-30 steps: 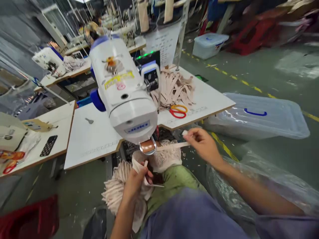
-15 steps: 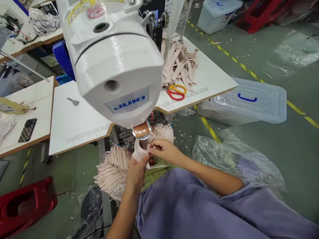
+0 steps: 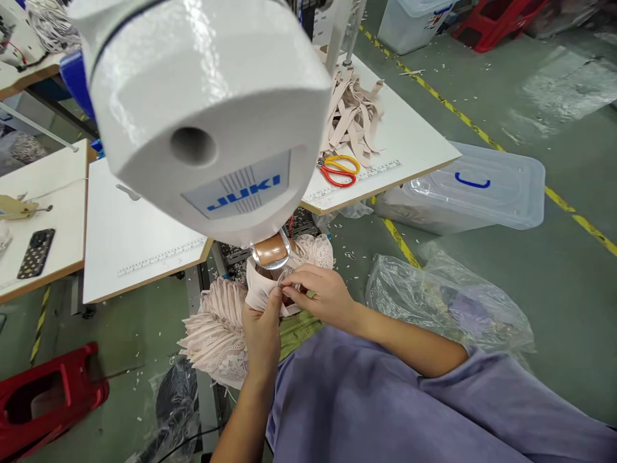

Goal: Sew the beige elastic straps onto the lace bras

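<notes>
Below the white JUKI sewing machine head (image 3: pixel 212 122) my left hand (image 3: pixel 263 331) grips a pale pink fabric piece (image 3: pixel 258 286), thumb on top. My right hand (image 3: pixel 321 292) pinches the edge of the same fabric, its fingertips nearly meeting the left thumb. A metal-rimmed, brown-tinted guard (image 3: pixel 271 251) hangs just above the cloth. Left of my left hand droops a bundle of pale pink lace pieces (image 3: pixel 219 334); more lace (image 3: pixel 315 251) lies behind my right hand. The needle area is hidden from view.
Scissors (image 3: pixel 340 170) with red and yellow handles lie on the right tabletop (image 3: pixel 409 141), in front of cut fabric strips (image 3: pixel 354 116). A lidded plastic bin (image 3: pixel 482 186) and plastic bags (image 3: pixel 448 308) sit on the floor at right. A red stool (image 3: pixel 53 399) stands lower left.
My view has shifted closer to the machine head, which looks larger. Both hands have drawn together at the fabric edge, and the fabric lies flatter over my left fingers.
</notes>
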`<state>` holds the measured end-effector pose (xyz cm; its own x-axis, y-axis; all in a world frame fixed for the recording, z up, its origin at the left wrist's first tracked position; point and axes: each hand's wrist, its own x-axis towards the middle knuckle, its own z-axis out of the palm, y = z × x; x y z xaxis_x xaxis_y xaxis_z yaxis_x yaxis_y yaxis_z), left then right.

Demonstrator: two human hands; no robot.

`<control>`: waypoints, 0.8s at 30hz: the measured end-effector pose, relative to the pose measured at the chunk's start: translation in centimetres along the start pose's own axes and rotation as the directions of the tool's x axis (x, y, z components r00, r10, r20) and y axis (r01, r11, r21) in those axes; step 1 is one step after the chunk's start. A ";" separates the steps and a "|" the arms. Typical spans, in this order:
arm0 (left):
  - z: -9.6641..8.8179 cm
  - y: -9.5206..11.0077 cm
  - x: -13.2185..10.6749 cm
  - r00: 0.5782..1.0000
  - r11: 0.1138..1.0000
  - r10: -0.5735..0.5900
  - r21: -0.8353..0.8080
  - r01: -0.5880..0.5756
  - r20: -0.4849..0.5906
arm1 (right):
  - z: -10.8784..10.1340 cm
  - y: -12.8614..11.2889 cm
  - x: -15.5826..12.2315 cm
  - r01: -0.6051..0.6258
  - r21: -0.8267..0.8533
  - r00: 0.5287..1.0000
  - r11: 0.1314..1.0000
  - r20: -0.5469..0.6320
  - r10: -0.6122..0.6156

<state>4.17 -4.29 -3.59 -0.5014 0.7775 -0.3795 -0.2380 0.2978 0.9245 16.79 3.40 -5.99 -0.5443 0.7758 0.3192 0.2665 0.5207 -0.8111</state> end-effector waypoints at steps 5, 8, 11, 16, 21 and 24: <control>0.4 0.9 -0.5 0.999 0.992 0.042 0.115 -0.044 0.017 | 0.0 0.4 0.2 -0.055 -0.016 0.998 0.998 0.014 0.055; 0.1 0.5 -0.1 0.995 0.988 0.074 0.132 -0.082 0.069 | -0.8 0.4 0.6 -0.137 -0.001 0.984 0.991 0.113 0.136; -0.4 -0.1 0.2 0.988 0.975 0.107 0.184 -0.126 0.110 | -1.8 0.4 1.4 -0.210 0.056 0.949 0.976 0.253 0.189; -1.0 -0.5 0.4 0.975 0.945 0.203 0.241 -0.219 0.093 | -2.8 0.5 2.6 -0.231 0.149 0.914 0.962 0.371 0.162; -1.0 -0.8 0.6 0.976 0.958 0.182 0.201 -0.203 0.118 | -3.2 0.8 2.8 -0.149 0.157 0.891 0.976 0.449 0.064; -0.9 -0.5 0.9 0.971 0.962 0.144 0.202 -0.183 0.192 | -3.2 1.2 2.2 -0.147 0.141 0.886 0.979 0.458 0.067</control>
<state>3.10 -4.20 -4.47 -0.3617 0.9039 -0.2283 0.0307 0.2563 0.9661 18.46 6.91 -4.63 -0.8291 0.5591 0.0044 0.2283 0.3457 -0.9102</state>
